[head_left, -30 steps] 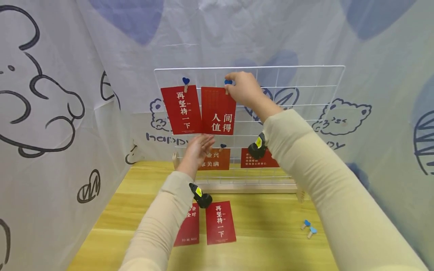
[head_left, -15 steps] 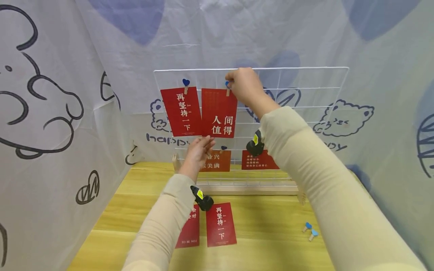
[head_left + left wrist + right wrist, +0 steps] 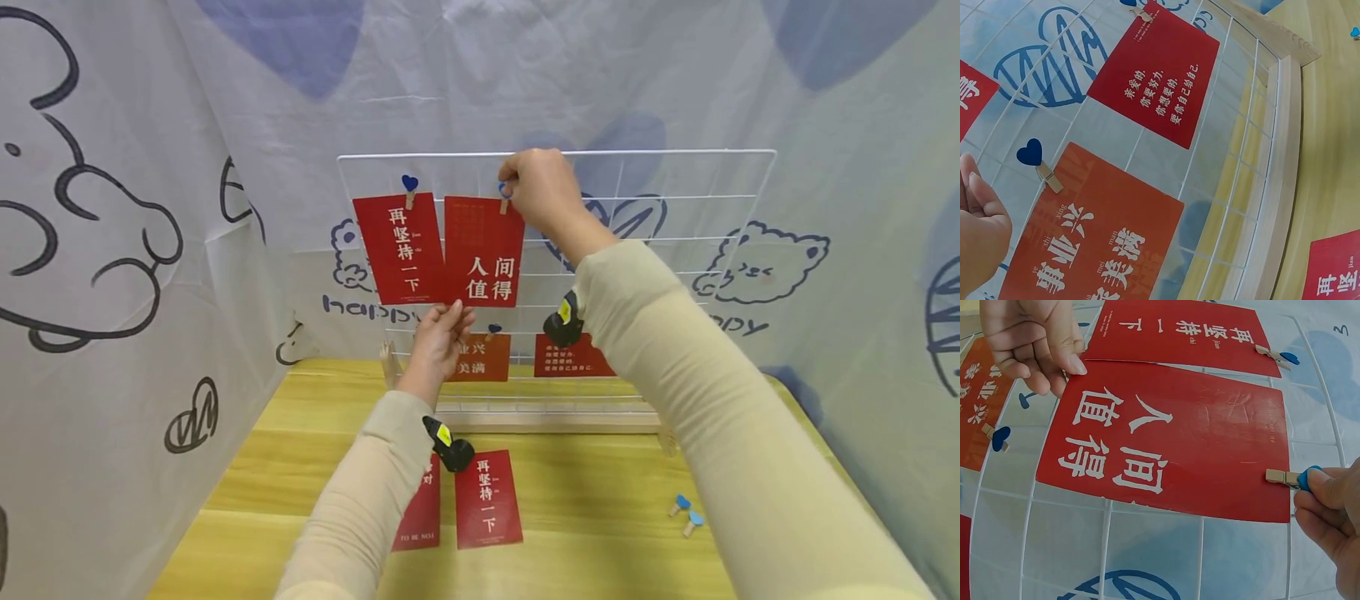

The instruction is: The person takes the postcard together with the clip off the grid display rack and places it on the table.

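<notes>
My right hand (image 3: 545, 190) pinches a small wooden clothespin (image 3: 1282, 477) with a blue heart at the top of the wire grid panel. The clothespin's jaws sit over the upper right edge of a red card (image 3: 480, 242) with white characters. Low on that card, the thumb of my left hand (image 3: 437, 343) lies on its bottom left corner, with fingers behind, pinching it. To the left, a second red card (image 3: 401, 250) hangs from a dark blue heart clothespin (image 3: 410, 190), its edge meeting the held card.
An orange card (image 3: 1094, 231) and another red card (image 3: 1160, 69) hang lower on the white wire grid (image 3: 637, 198), which stands in a wooden base (image 3: 547, 422). Red cards (image 3: 488, 500) and two blue heart clothespins (image 3: 693, 522) lie on the wooden table (image 3: 600, 533).
My left thumb and fingers have closed on the card's lower corner, where they were straighter before. My right fingers have shifted slightly over the clothespin's heart. The view has moved a little.
</notes>
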A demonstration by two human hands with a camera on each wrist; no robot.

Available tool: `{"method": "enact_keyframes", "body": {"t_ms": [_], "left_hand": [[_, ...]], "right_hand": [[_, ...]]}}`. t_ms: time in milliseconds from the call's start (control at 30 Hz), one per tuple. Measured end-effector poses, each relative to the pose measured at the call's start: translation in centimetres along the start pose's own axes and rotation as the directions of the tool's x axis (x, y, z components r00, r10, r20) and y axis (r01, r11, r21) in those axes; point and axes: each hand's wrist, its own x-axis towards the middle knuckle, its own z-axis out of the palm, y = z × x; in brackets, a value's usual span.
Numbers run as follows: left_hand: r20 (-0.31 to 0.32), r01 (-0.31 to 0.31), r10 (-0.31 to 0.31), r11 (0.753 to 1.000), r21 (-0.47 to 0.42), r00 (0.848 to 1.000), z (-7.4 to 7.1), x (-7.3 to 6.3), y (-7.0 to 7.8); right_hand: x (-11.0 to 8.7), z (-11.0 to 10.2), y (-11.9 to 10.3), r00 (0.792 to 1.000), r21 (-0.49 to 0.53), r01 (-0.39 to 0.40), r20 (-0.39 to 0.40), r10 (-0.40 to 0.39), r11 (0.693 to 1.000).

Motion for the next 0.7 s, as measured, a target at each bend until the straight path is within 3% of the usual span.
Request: {"method": "enact_keyframes", "body": {"t_ms": [267,700], "left_hand": [[0.008,-0.022,0.023,0.995,-0.101,1.000,0.1,0.0,-0.3],[0.010,-0.039,0.041,0.989,-0.144,0.999,0.4,-0.2,-1.0]], "right_hand": [[-0.1,0.2,0.2,0.997,0.016,0.038,-0.063,-0.037,0.999],[-0.4,0.9,1.4,0.982,0.040,0.068,-0.177,-0.060,0.997]]}}
